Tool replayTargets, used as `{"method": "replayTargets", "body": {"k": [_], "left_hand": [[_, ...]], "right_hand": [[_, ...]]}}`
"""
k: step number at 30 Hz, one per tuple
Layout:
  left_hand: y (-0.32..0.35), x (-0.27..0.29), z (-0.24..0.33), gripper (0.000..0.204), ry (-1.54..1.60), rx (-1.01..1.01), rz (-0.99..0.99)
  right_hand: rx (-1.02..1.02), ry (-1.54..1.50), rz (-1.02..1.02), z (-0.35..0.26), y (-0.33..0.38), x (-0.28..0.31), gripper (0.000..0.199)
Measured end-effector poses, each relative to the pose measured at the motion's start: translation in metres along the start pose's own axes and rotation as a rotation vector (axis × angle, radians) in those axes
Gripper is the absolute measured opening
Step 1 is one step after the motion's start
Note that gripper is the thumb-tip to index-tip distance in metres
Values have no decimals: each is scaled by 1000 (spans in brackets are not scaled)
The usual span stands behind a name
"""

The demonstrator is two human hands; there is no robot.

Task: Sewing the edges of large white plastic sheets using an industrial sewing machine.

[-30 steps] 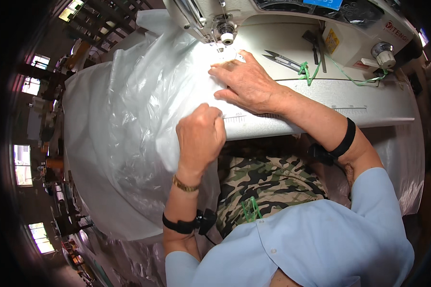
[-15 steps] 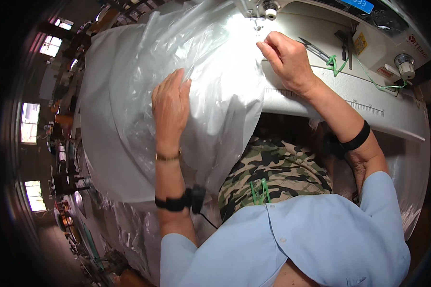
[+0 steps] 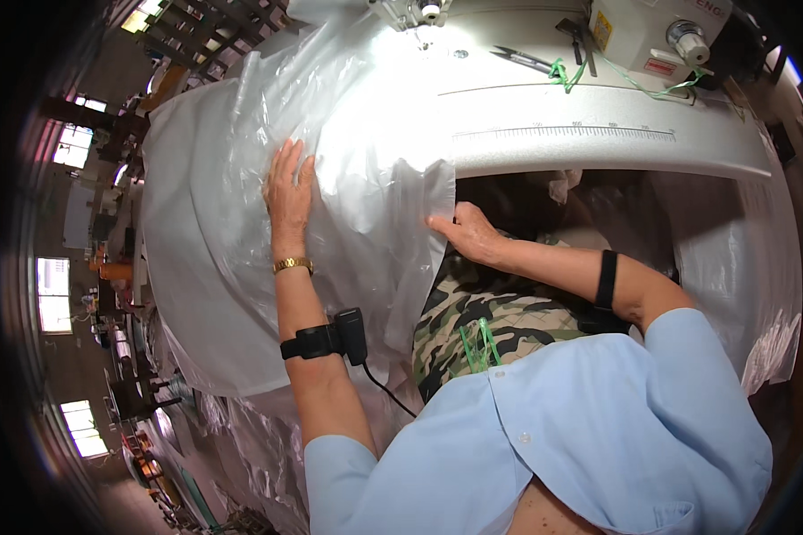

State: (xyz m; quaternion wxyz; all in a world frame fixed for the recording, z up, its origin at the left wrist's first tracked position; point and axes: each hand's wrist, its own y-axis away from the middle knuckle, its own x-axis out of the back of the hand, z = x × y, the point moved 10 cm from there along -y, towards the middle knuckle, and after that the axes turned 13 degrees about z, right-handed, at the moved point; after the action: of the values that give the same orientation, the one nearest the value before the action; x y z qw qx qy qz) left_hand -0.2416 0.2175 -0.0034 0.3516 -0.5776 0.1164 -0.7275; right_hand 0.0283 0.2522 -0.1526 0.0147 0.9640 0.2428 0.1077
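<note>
A large sheet of clear plastic film (image 3: 366, 152) over white fabric drapes off the left side of a white sewing table (image 3: 598, 134). My left hand (image 3: 290, 187) lies flat on the film, fingers spread, pressing it down. My right hand (image 3: 464, 232) sits below the table's front edge and pinches the film's hanging right edge between thumb and fingers. The sewing machine head (image 3: 415, 11) stands at the top, above the sheet.
Thread snips (image 3: 526, 59) and green thread (image 3: 562, 73) lie on the table by a machine housing (image 3: 660, 36). A ruler scale is printed near the table edge. More plastic-covered fabric (image 3: 740, 259) hangs at the right. Camouflage trousers (image 3: 491, 312) show on my lap.
My right hand has left the table top and come down to the film's hanging edge. My left hand has opened from a fist and moved left, flat on the sheet.
</note>
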Motion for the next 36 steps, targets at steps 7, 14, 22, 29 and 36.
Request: {"method": "replayTargets", "body": {"k": [7, 14, 22, 29, 36], "left_hand": [[1, 3, -3, 52, 41, -30, 29], [6, 35, -6, 45, 91, 12, -28], [84, 124, 245, 42, 157, -330, -71], [133, 125, 232, 28, -98, -201, -5], [142, 127, 233, 10, 197, -110, 4]], "right_hand": [[-118, -350, -468, -81, 107, 29, 34], [-248, -514, -530, -94, 139, 31, 33], [-195, -460, -535, -81, 141, 35, 33], [-124, -443, -518, -77, 143, 26, 36], [-141, -403, -491, -75, 143, 31, 37]]}}
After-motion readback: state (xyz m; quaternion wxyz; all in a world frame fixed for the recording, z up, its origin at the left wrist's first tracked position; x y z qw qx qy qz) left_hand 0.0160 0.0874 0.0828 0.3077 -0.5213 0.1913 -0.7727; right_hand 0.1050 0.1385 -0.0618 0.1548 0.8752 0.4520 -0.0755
